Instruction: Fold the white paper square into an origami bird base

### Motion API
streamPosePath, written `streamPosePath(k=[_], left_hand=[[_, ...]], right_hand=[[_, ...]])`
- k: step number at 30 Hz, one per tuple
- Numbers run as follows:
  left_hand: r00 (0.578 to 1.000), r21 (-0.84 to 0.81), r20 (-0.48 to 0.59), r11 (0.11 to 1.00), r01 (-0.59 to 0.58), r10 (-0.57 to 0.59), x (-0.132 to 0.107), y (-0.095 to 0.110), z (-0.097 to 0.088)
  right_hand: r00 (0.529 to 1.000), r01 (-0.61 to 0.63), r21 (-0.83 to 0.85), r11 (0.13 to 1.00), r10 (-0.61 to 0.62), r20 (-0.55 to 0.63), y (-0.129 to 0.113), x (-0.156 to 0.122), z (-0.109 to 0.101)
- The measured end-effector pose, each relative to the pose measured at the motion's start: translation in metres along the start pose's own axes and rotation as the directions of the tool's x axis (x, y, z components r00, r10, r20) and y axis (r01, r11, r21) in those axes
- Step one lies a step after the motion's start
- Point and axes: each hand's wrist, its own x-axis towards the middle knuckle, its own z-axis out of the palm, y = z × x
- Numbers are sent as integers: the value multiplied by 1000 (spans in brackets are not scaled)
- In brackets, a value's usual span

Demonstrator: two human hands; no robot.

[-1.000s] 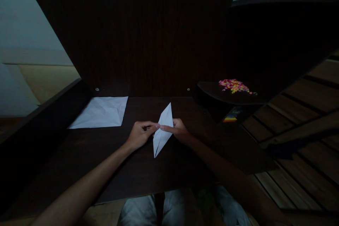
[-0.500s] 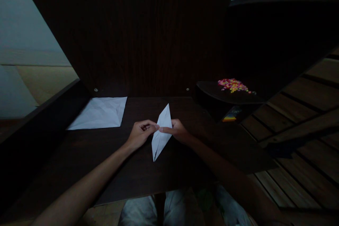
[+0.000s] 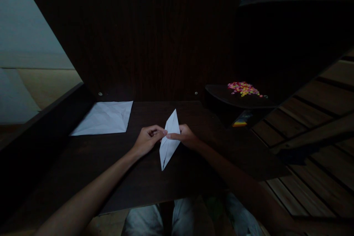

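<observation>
Folded white paper (image 3: 170, 145), slim diamond with pointed ends, mid-picture in head view, over the worktop (image 3: 129, 184); can't tell if it rests on the surface or is held just above. Long axis runs near to far, far tip leaning right; crease lines run lengthwise, dark slit at near tip. Left hand (image 3: 146, 139): grip pinching the paper at its left edge about midway, thumb on top, fingers curled, some hidden. Right hand (image 3: 188, 137): grip grasping the paper from the right edge, thumb laid across the upper face, other fingers mostly hidden behind. Thumb tips very close together near the paper's middle; contact between them unclear. White sheet (image 3: 103, 118), creased, lies flat at far left of worktop, well apart from both hands, beside the dark side board (image 3: 49, 114). Dark upright panel (image 3: 155, 37) stands at the back, two small round fittings (image 3: 196, 93) low on it. Right rear: low dark shelf (image 3: 214, 94) with curved front, carrying a heap of small pink, red and yellow pieces (image 3: 243, 89), too small to identify. Rainbow-striped patch (image 3: 240, 122) below the shelf. Wooden slats (image 3: 301, 199) far right. Light trousers (image 3: 143, 221) at bottom, past worktop's near edge. Dim light throughout.
</observation>
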Motion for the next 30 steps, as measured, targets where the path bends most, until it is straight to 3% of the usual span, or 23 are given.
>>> streamPosePath(k=[8, 16, 23, 30], left_hand=[[999, 20, 19, 999, -34, 34, -1, 2, 1], [1000, 6, -29, 1000, 8, -8, 2, -2, 1], [999, -36, -31, 999, 19, -20, 2, 0, 0], [996, -116, -87, 993, -15, 5, 2, -6, 0]], right_hand=[[997, 8, -10, 1000, -7, 76, -2, -2, -2], [998, -27, -77, 997, 30, 47, 0, -1, -1], [994, -52, -57, 997, 57, 88, 3, -1, -2], [999, -35, -78, 996, 37, 20, 4, 0, 3]])
